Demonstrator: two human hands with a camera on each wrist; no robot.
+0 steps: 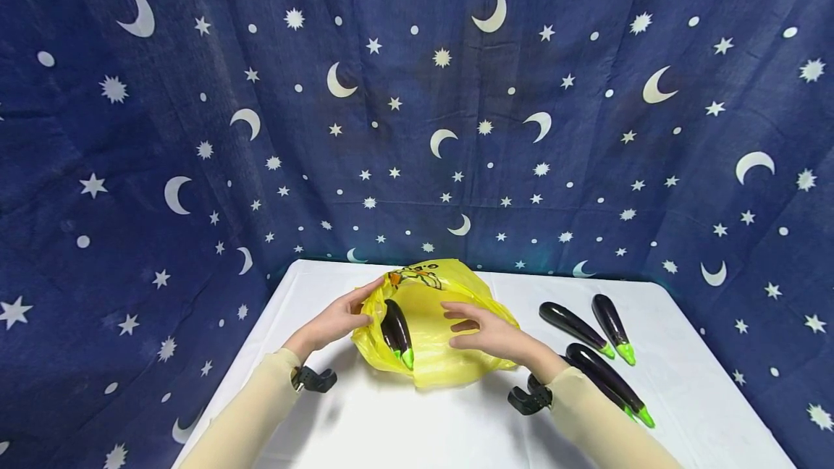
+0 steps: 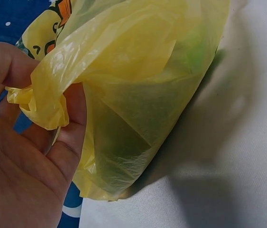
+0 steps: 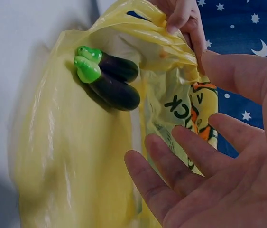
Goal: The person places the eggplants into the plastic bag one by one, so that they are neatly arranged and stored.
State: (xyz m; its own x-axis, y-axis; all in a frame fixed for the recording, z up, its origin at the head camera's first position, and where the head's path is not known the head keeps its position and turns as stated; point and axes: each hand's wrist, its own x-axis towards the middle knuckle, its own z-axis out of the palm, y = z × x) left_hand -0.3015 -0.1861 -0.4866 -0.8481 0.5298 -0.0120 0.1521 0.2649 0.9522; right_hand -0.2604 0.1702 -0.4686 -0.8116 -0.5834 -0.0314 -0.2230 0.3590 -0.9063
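A yellow plastic bag [image 1: 449, 360] lies on its side on the white table, its mouth spread toward me. Inside it, at the left, two dark purple eggplants [image 3: 116, 95] with bright green caps lie side by side. My left hand [image 1: 334, 324] pinches the bag's rim on the left; a gathered fold of the plastic [image 2: 50, 107] shows between its thumb and fingers in the left wrist view. My right hand [image 1: 489, 335] is held over the right part of the bag's mouth, its fingers spread and holding nothing. Whether it touches the plastic I cannot tell.
Several more eggplants lie on the right of the table, a separate pair [image 1: 576, 326] farther back and an overlapping group [image 1: 609, 378] nearer my right forearm. A blue curtain [image 1: 404, 129] with moons and stars hangs behind the white table [image 1: 391, 425] and along its sides.
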